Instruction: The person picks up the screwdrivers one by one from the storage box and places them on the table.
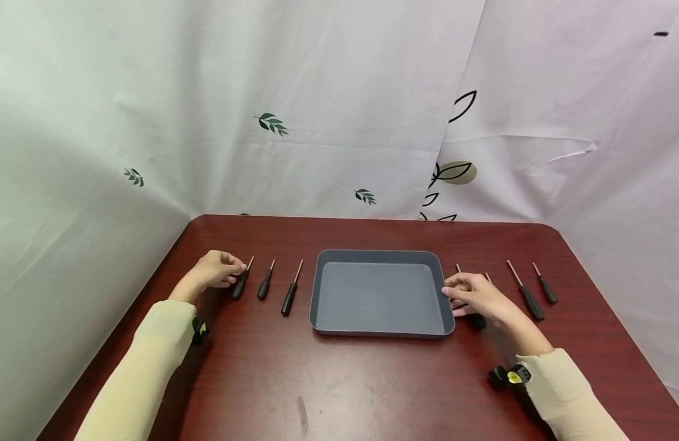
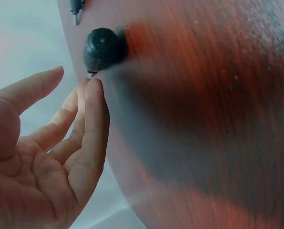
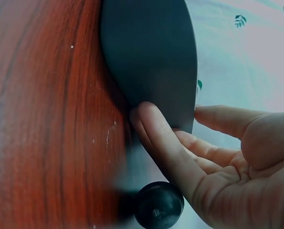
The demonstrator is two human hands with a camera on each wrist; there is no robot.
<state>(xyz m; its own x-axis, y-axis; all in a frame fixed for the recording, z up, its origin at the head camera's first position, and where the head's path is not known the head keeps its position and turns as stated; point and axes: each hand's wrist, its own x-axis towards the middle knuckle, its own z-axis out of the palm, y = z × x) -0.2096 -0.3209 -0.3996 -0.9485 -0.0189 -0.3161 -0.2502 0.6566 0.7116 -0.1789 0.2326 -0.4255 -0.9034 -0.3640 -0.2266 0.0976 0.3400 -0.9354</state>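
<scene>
A shallow grey rectangular tray (image 1: 380,297) lies on the table. My right hand (image 1: 474,297) grips its right side; in the right wrist view the thumb meets the rim and the fingers lie against the outer wall (image 3: 156,62). Beneath that hand is a black-handled screwdriver (image 1: 477,320), partly hidden. At the left, my left hand (image 1: 215,269) is beside the leftmost screwdriver (image 1: 239,286). Its thumb stands apart from the fingers in the left wrist view, and the fingertips are close to the black handle (image 2: 101,50); whether they touch it I cannot tell.
Between left hand and tray lie a short screwdriver (image 1: 265,285) and a longer one (image 1: 289,298). Right of the right hand are a long screwdriver (image 1: 529,301) and a short one (image 1: 547,289). A white curtain (image 1: 339,110) hangs behind the dark red table (image 1: 350,392).
</scene>
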